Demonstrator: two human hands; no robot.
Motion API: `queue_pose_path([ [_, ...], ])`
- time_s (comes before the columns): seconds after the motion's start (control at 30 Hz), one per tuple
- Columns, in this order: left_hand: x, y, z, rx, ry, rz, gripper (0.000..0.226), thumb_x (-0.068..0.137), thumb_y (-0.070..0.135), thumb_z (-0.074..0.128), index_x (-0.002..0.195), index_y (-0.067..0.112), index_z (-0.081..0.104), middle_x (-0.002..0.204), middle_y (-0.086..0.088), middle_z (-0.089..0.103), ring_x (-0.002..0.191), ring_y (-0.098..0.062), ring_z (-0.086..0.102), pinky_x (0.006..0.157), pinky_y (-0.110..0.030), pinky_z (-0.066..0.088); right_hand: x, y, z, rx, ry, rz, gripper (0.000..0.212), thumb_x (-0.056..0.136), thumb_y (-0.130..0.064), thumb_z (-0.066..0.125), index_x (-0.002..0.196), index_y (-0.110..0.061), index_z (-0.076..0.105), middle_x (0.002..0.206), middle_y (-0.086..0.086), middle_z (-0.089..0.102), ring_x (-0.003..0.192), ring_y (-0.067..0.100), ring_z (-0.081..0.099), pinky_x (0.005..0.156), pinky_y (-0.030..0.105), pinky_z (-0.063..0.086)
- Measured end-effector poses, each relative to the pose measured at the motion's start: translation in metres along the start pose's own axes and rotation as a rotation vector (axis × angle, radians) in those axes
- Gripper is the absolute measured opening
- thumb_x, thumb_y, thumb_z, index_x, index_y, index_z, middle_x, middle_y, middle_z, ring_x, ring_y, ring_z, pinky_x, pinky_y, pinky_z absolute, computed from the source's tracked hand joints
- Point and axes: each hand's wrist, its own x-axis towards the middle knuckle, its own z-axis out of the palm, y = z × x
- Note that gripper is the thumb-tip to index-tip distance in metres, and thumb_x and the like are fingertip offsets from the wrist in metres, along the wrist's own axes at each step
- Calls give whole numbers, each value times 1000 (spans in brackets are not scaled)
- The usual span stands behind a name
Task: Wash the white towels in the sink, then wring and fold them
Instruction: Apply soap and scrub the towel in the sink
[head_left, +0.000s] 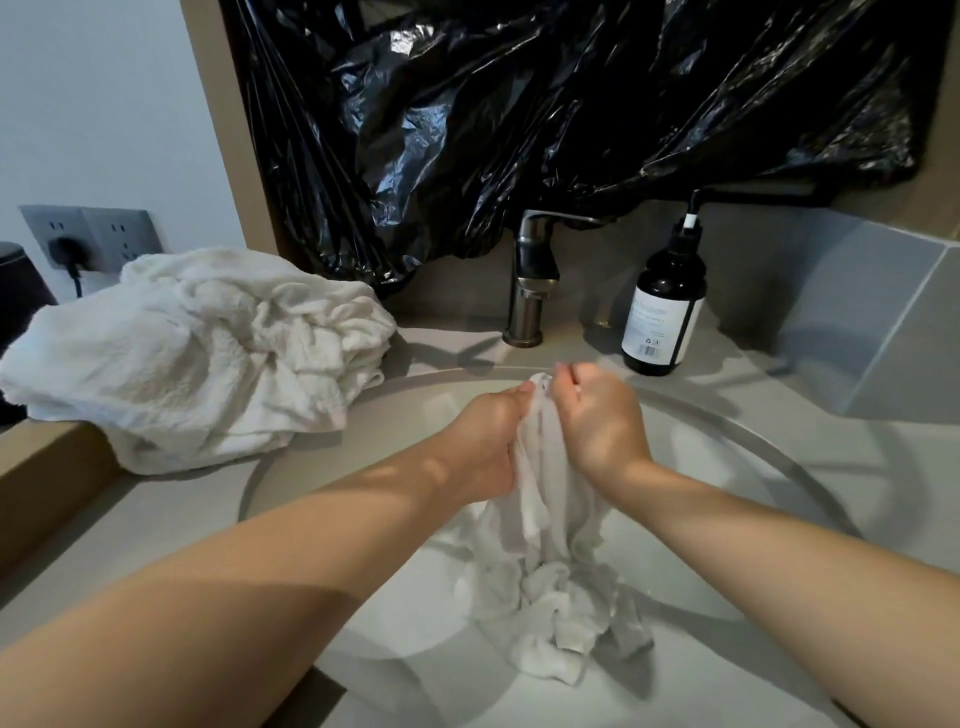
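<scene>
a person's left hand (485, 436) and right hand (597, 421) clasp the bunched top of a wet white towel (545, 571) over the sink (753, 436). both sets of fingers are curled tight round the cloth, knuckle to knuckle. the tail hangs down and pools on the basin floor toward its near edge, so drips would likely fall inside the bowl. the close, opposed grip looks like the start of a scrub or a wring. a pile of white towels (197, 353) lies heaped at the counter's (156, 519) back left corner, its fringe just over the basin's left rim. the tap (530, 280) and a soap bottle (662, 306) stand along the back edge, near the hands. open room lies to the right and front of the bowl.
</scene>
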Motion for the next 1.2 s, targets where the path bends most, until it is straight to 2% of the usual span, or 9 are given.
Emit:
queue_pose_path([
  [0.3, 0, 1, -7, 64, -92, -115, 33, 106, 22, 38, 117, 2, 62, 105, -13, 68, 99, -27, 65, 91, -37, 51, 16, 16, -7, -159, -67, 18, 45, 103, -31, 39, 62, -13, 42, 73, 8, 51, 80, 29, 49, 65, 29, 25],
  [0.37, 5, -1, -15, 427, 13, -124, 34, 105, 21, 42, 123, 0, 61, 105, -11, 68, 94, -24, 66, 80, -28, 53, 25, 32, -12, -317, -290, 119, 47, 101, -39, 42, 62, -12, 47, 74, 9, 54, 82, 30, 54, 69, 27, 32],
  [0.43, 11, -5, -32, 1136, 146, -41, 33, 104, 26, 42, 123, 3, 58, 92, -6, 60, 73, -17, 57, 60, -23, 47, 25, 45, -15, -479, -529, 201, 46, 98, -48, 45, 73, -10, 56, 80, 9, 60, 82, 27, 56, 74, 26, 37],
  [0.53, 20, -10, -55, 1690, 204, 144, 32, 101, 29, 47, 130, 17, 46, 116, -5, 53, 100, -24, 54, 81, -34, 48, 26, 50, -27, -694, -619, 175, 46, 100, -48, 40, 124, -12, 54, 129, 12, 54, 119, 28, 51, 92, 29, 38],
  [0.63, 28, -17, -61, 1822, -69, 162, 32, 99, 37, 49, 129, 26, 53, 128, 1, 52, 119, -22, 49, 99, -36, 43, 21, 48, -24, -796, -701, 90, 47, 100, -49, 37, 135, -17, 43, 139, 12, 43, 126, 30, 44, 100, 33, 38],
  [0.77, 32, -41, -56, 1915, -513, -325, 58, 100, 53, 40, 150, 26, 34, 158, 0, 30, 142, -24, 31, 116, -40, 26, -11, 48, -5, -967, -1076, -16, 77, 90, -66, 44, 149, -20, 25, 148, 11, 33, 131, 32, 41, 105, 40, 37],
  [0.87, 36, -50, -60, 1948, -525, -388, 65, 101, 54, 34, 156, 24, 19, 164, 0, 8, 149, -25, 16, 119, -42, 17, -16, 62, 10, -1162, -1209, -71, 89, 89, -67, 45, 154, -21, 7, 155, 11, 17, 139, 35, 27, 110, 43, 30],
  [0.97, 35, -48, -60, 1911, -489, -396, 64, 101, 51, 37, 156, 24, 17, 163, 1, 13, 148, -25, 19, 118, -42, 20, -12, 78, 26, -1259, -1249, -142, 78, 95, -55, 44, 154, -19, 8, 159, 7, 8, 143, 33, 17, 114, 44, 26],
  [1.2, 30, -31, -57, 1882, -369, -249, 51, 90, 27, 67, 135, 26, 42, 130, -5, 49, 113, -28, 54, 96, -42, 49, 2, 51, 7, -807, -1110, -78, 45, 79, -30, 77, 114, -21, 51, 108, -2, 55, 97, 21, 59, 84, 31, 51],
])
